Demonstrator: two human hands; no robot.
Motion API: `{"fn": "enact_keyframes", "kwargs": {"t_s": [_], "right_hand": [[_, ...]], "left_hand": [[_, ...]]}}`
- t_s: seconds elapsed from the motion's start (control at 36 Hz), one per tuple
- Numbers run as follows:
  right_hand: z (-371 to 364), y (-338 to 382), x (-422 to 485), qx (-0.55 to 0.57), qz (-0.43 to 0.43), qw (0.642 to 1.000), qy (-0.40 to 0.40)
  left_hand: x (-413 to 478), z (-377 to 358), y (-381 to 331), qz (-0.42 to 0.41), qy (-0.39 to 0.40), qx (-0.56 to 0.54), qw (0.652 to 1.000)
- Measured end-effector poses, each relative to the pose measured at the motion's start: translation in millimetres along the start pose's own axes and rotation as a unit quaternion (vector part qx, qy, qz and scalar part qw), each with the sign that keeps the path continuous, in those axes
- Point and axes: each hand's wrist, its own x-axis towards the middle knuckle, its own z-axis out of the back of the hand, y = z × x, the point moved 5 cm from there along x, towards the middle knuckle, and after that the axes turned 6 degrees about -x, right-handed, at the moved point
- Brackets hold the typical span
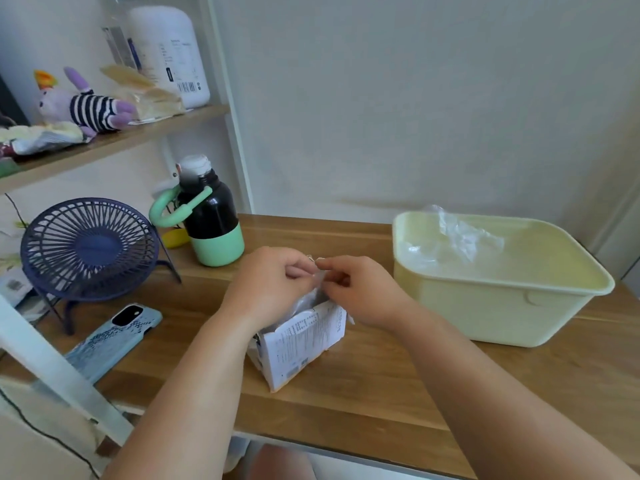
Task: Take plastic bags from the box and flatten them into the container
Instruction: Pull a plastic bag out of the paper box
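both hands, left hand [268, 282] and right hand [360, 289], pinch a clear bag [317, 277] just above the open box [301, 341], likely to tease it out. the container [502, 306] sits at right, bags [460, 237] already inside.

I see a lived-in home desk corner: a wooden desk top [381, 393] against a plain white wall [415, 98], a wooden shelf [114, 142] carrying a purple striped plush toy [90, 107] and a large white plastic bottle [169, 53], a small dark-blue wire desk fan [88, 249], a black-and-mint drinking flask [211, 216], and a phone in a pale blue case [114, 337].
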Motion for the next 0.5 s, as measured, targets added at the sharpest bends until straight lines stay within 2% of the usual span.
{"fn": "enact_keyframes", "kwargs": {"t_s": [0.17, 0.25, 0.31, 0.36, 0.42, 0.5], "right_hand": [[3, 2, 1, 0.031, 0.017, 0.999, 0.008], [7, -2, 4, 0.097, -0.026, 0.995, -0.001], [8, -9, 7, 0.212, -0.079, 0.974, -0.006], [12, -13, 10, 0.329, -0.117, 0.937, -0.025], [22, -15, 11, 0.380, -0.121, 0.914, -0.066], [42, -16, 12, 0.392, -0.118, 0.902, -0.139]], "left_hand": [[0, 0, -7, -0.050, -0.047, -0.121, 0.990], [-1, -2, -9, -0.056, -0.050, -0.142, 0.987], [-1, -5, -6, -0.037, -0.023, -0.125, 0.991], [-3, -10, -3, -0.018, 0.020, -0.101, 0.995], [-4, -12, 2, -0.006, 0.030, -0.020, 0.999], [0, -11, 10, 0.019, 0.004, 0.070, 0.997]]}}
